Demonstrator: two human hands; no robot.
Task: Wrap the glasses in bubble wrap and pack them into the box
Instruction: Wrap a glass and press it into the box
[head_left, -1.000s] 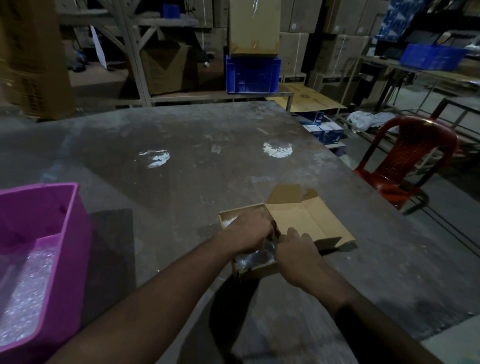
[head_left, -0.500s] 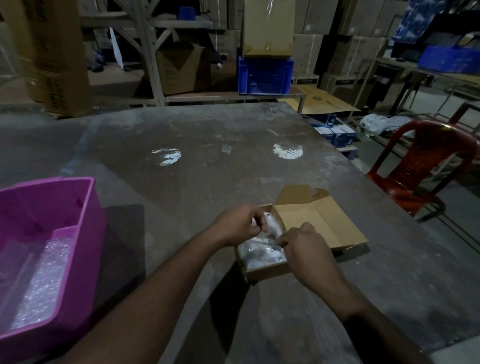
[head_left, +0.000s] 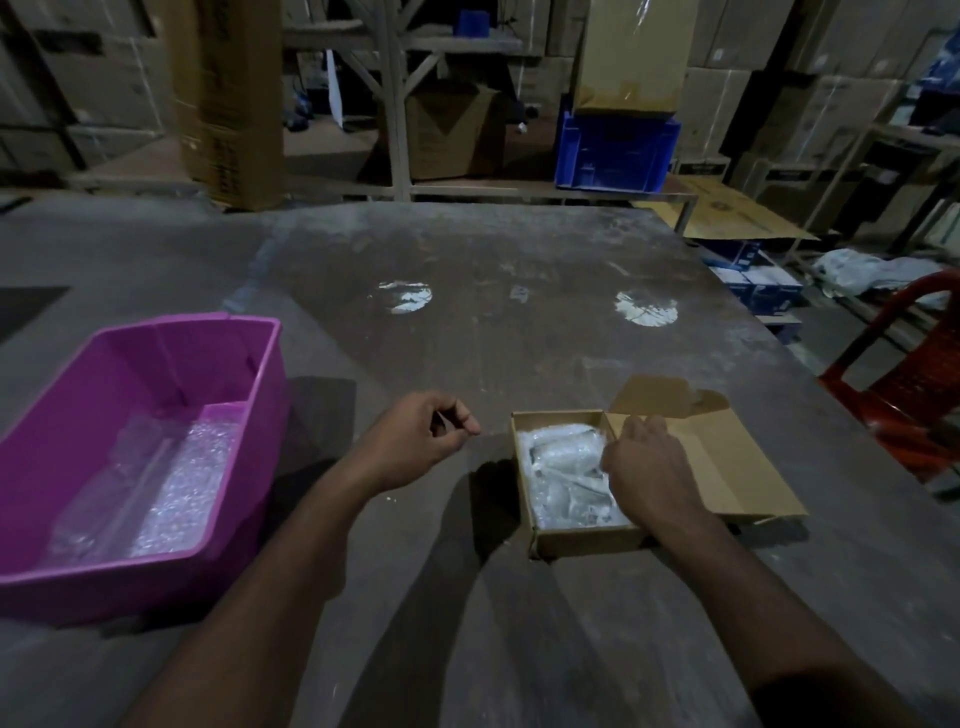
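Two wrapped glasses (head_left: 563, 475) in one box (head_left: 587, 540); right hand (head_left: 649, 475) on them, left hand (head_left: 415, 441) loosely curled, empty.

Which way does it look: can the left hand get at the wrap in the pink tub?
Probably yes: the left hand holds nothing, and the open-topped tub with the wrap sits just to its left.
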